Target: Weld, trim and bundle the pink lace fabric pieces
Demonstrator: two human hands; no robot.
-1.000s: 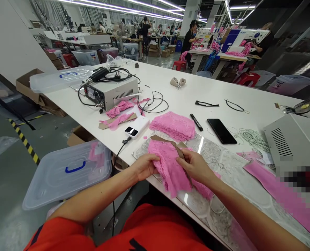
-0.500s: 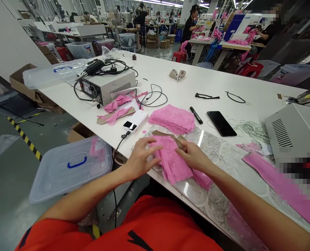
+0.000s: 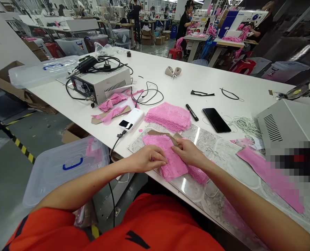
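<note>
A pink lace piece (image 3: 174,167) lies near the front edge of the table, over a clear sheet. My left hand (image 3: 149,158) is at its left edge, with thumb and fingers pinched together on the lace. My right hand (image 3: 188,151) is closed on a brown card strip (image 3: 174,140) at the top of the same lace, thumb uppermost. More pink lace (image 3: 199,175) shows beneath my right wrist. Just beyond the hands sits a neat stack of pink lace pieces (image 3: 168,116). How many layers my left fingertips hold is hidden.
A white power bank (image 3: 132,120) and a grey box-shaped machine (image 3: 102,85) stand to the left. A black marker (image 3: 192,112), a phone (image 3: 216,120) and coiled thread (image 3: 246,126) lie to the right. A lidded plastic bin (image 3: 66,167) sits below the left edge.
My left hand has gone from spread fingers over the lace to a pinch at its left edge, slightly lower. My right hand keeps its hold. The whole view has shifted slightly.
</note>
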